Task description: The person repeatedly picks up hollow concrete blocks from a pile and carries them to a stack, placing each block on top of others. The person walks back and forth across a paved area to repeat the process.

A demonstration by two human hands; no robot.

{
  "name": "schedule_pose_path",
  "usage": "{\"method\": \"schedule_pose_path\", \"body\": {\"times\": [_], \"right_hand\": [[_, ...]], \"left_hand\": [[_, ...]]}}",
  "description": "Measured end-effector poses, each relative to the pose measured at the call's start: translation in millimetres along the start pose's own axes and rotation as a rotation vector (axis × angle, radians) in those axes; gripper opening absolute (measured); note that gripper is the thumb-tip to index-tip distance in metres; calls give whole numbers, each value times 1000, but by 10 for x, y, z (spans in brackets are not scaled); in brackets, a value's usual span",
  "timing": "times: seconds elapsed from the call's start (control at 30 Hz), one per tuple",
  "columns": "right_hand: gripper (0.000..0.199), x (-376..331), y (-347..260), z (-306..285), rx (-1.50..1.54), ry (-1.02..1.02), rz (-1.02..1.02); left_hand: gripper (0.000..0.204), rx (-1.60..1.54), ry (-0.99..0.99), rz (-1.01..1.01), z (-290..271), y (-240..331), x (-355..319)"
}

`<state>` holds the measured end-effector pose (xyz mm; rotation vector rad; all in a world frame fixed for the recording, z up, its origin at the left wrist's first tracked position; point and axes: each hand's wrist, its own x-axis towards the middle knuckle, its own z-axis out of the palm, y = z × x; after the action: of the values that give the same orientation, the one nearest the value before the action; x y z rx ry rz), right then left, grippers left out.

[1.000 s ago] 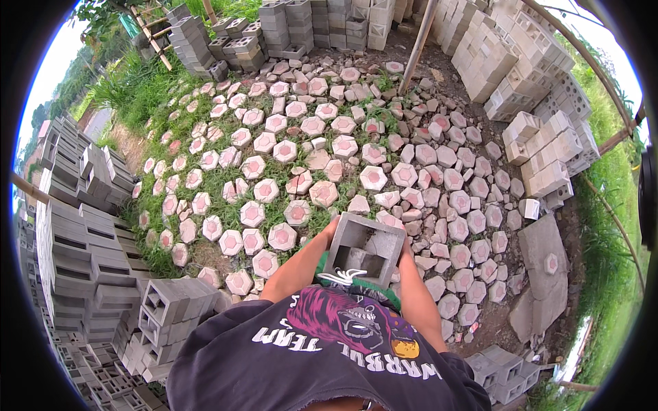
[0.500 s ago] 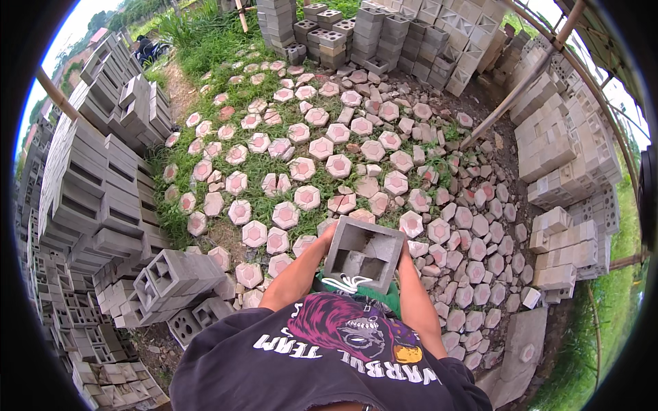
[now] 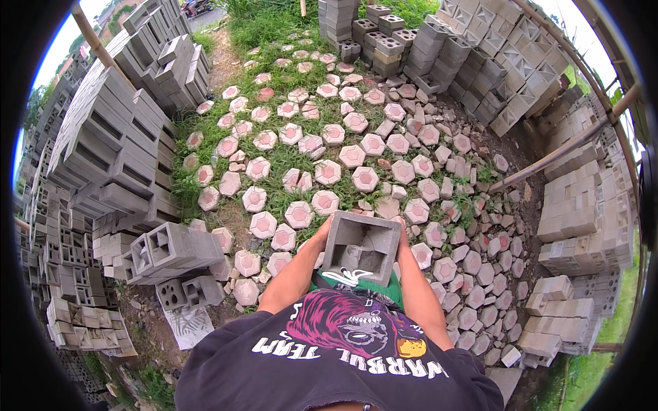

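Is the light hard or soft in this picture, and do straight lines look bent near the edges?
Head view: soft, even daylight without hard shadows; the hollow concrete block is sharp; the bamboo pole and block stacks curve toward the rim from fisheye distortion; black corners frame the round image; the sky at the rim is washed out.

Person is turning left while carrying the hollow concrete block (image 3: pixel 361 248); the left block stack (image 3: pixel 116 147) is coming closer beyond the left hand (image 3: pixel 322 233) fingers, the right stacks (image 3: pixel 582 219) are sliding away from the right hand (image 3: pixel 399 236).
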<state>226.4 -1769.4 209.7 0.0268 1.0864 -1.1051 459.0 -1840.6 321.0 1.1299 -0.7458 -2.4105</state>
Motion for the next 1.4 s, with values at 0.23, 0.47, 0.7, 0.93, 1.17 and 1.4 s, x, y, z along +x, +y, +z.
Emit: {"method": "schedule_pose_path", "body": {"times": [0.23,0.47,0.7,0.93,1.17,1.4], "right_hand": [[80,980,-994,-385,-73,-31,-44],[77,1614,-2027,-748,3,-63,-54],[78,1615,-2422,-1009,120,6,-133],[77,1630,-2511,-1471,362,125,-220],[73,1830,-2776,-1763,519,251,-334],[77,2261,-3480,-1538,527,281,-392]], "left_hand": [[47,58,75,4,-305,9,1768],[53,73,33,-1,613,789,2447],[57,196,-6,-62,1156,1107,2955],[66,333,-71,-262,1560,1258,3630],[67,405,-228,-435,1727,1402,4530],[66,443,-330,-373,2047,2189,5056]]}}
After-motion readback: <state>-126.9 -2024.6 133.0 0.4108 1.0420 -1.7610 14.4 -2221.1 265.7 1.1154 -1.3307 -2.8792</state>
